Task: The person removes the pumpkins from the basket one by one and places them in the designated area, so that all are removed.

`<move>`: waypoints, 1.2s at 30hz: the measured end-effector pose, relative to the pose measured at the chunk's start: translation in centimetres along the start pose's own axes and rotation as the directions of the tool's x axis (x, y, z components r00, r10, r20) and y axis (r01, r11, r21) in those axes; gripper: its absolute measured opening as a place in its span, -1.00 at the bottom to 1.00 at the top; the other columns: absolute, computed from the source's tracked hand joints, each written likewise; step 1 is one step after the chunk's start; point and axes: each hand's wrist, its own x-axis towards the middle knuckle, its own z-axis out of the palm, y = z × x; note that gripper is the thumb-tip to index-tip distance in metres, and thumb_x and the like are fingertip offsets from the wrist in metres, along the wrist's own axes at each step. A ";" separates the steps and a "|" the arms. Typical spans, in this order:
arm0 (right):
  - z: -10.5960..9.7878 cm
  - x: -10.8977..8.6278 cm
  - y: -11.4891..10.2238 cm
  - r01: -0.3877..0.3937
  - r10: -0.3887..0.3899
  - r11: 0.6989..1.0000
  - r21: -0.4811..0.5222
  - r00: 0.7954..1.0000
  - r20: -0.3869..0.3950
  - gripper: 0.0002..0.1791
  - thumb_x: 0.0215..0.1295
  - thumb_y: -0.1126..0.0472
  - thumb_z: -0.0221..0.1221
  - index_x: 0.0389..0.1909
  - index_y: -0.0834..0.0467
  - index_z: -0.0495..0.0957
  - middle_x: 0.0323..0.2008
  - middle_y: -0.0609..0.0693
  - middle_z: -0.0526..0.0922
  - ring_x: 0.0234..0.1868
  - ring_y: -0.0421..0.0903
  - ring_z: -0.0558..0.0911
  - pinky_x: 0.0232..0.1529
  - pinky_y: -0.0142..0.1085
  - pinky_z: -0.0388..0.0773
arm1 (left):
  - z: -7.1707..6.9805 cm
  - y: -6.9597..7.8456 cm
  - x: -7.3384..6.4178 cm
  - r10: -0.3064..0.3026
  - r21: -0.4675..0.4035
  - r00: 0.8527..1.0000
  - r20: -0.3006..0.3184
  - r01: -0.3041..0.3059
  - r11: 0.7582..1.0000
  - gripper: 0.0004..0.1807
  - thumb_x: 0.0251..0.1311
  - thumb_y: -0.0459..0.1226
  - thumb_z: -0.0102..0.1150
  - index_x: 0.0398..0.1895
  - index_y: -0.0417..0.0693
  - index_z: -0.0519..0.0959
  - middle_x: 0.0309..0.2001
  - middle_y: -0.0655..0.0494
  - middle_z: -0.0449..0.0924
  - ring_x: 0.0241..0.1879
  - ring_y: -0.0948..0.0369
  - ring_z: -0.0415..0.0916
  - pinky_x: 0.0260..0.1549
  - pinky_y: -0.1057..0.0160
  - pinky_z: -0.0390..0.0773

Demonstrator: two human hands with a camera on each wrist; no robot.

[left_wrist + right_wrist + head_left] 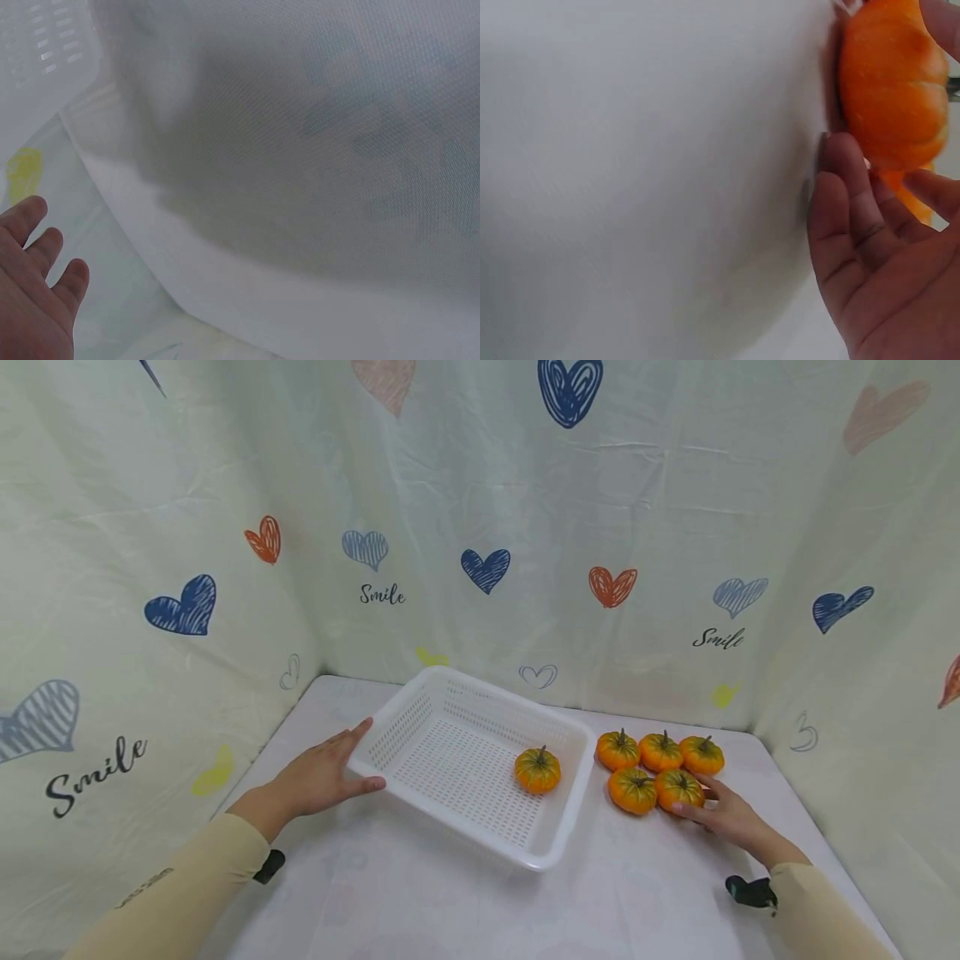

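Observation:
A white plastic basket (472,760) with slotted walls lies at an angle on the table, one small orange pumpkin (537,770) inside towards its right end. My left hand (318,774) is spread at the basket's left corner, thumb along the near rim and fingertips at the left rim. In the left wrist view its fingers (69,285) look loosely extended. To the basket's right, my right hand (726,816) grips the front right pumpkin (678,789) of a group, thumb on the near side and fingers around the right. The right wrist view shows this pumpkin (892,82) between thumb and fingers.
Several more pumpkins (660,752) sit close together beside the gripped one, near the basket's right wall. A white cloth covers the table (420,893). Behind and at both sides hangs a pale curtain (525,510) printed with hearts and words.

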 end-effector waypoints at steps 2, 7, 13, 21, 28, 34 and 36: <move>-0.8 -0.3 -0.1 0.011 -0.011 1.000 -0.009 1.000 0.003 0.24 0.24 -0.34 0.24 0.50 0.44 -0.18 0.30 0.56 0.14 0.00 0.22 0.58 0.04 0.10 0.56 | 0.0 0.0 0.0 0.000 0.001 1.000 0.000 0.000 1.000 0.30 0.02 0.58 -0.11 0.60 -0.12 -0.10 0.45 -0.39 0.12 0.38 -0.32 0.16 0.26 -0.29 0.24; -3.0 -1.3 -1.3 0.093 -0.095 0.994 -0.065 0.995 -0.025 0.15 0.34 -0.27 0.18 0.47 0.49 -0.18 0.29 0.55 0.18 0.01 0.30 0.58 0.00 0.13 0.58 | -0.1 -0.1 0.0 0.007 0.003 1.000 -0.004 -0.007 1.000 0.28 0.05 0.55 -0.09 0.60 -0.12 -0.11 0.45 -0.39 0.12 0.39 -0.31 0.14 0.27 -0.28 0.23; -4.7 -1.8 -5.7 0.241 -0.252 0.961 -0.133 0.966 -0.066 0.00 0.38 -0.17 0.20 0.49 0.41 -0.03 0.27 0.51 0.27 0.11 0.43 0.44 -0.03 0.19 0.57 | 0.1 -0.5 0.0 0.003 0.004 1.000 -0.010 -0.003 1.000 0.27 0.06 0.53 -0.05 0.60 -0.11 -0.11 0.46 -0.37 0.12 0.39 -0.31 0.15 0.26 -0.29 0.23; -4.9 -0.6 -15.0 0.401 -0.402 0.910 -0.104 0.915 0.011 -0.07 0.34 -0.17 0.24 0.54 0.20 0.07 0.33 0.35 0.33 0.17 0.33 0.48 0.03 0.11 0.57 | 0.4 -0.8 -0.1 -0.015 -0.007 1.000 0.001 0.015 1.000 0.30 0.02 0.56 -0.07 0.61 -0.10 -0.13 0.47 -0.37 0.08 0.40 -0.31 0.12 0.27 -0.29 0.21; -1.4 1.1 -22.7 0.459 -0.458 0.888 0.021 0.878 0.139 -0.14 0.36 -0.10 0.25 0.54 0.10 0.10 0.37 0.25 0.32 0.19 0.21 0.52 0.10 0.01 0.56 | 0.3 -0.5 -0.1 -0.012 -0.006 1.000 -0.001 0.012 1.000 0.27 0.06 0.53 -0.04 0.61 -0.10 -0.12 0.46 -0.38 0.09 0.39 -0.32 0.12 0.27 -0.30 0.22; 2.9 2.2 -25.9 0.439 -0.432 0.898 0.020 0.874 0.224 -0.18 0.35 -0.09 0.26 0.53 0.04 0.15 0.37 0.19 0.35 0.18 0.14 0.53 0.12 -0.03 0.55 | 0.3 -0.4 0.0 -0.002 -0.007 1.000 -0.004 0.002 1.000 0.31 0.01 0.58 -0.09 0.60 -0.11 -0.11 0.46 -0.38 0.11 0.38 -0.32 0.14 0.26 -0.30 0.23; 4.0 2.5 -26.2 0.418 -0.407 0.909 0.007 0.883 0.235 -0.15 0.32 -0.12 0.28 0.52 0.05 0.16 0.37 0.17 0.35 0.20 0.14 0.52 0.13 -0.02 0.54 | 0.3 -0.4 0.1 0.001 -0.006 1.000 -0.004 -0.001 1.000 0.32 -0.01 0.59 -0.11 0.61 -0.11 -0.11 0.46 -0.38 0.12 0.38 -0.32 0.14 0.26 -0.30 0.23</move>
